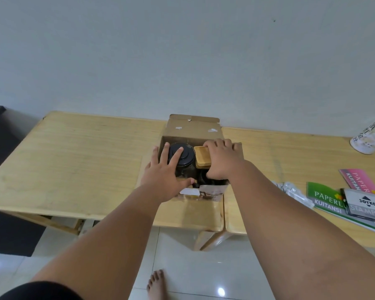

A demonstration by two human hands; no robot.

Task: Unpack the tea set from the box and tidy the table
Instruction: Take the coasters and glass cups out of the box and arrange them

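An open cardboard box (193,132) stands on the wooden table (78,161), its back flap raised. Inside on the left is a dark glass pot with a black round lid (185,156). To its right sits a piece with a flat bamboo lid (201,158). My left hand (166,173) lies spread over the black-lidded pot, fingers on the lid and thumb at the box's front edge. My right hand (221,161) covers the bamboo-lidded piece, fingers curled over its far side. Dark items lower in the box are mostly hidden.
A white printed can (369,139) stands at the far right. Green and pink receipt books (327,200), a Joyko stamp pad box (365,204) and a crumpled plastic wrapper (292,191) lie at the right. A dark cabinet (0,135) is left of the table. A bare foot (157,284) rests on the tiled floor.
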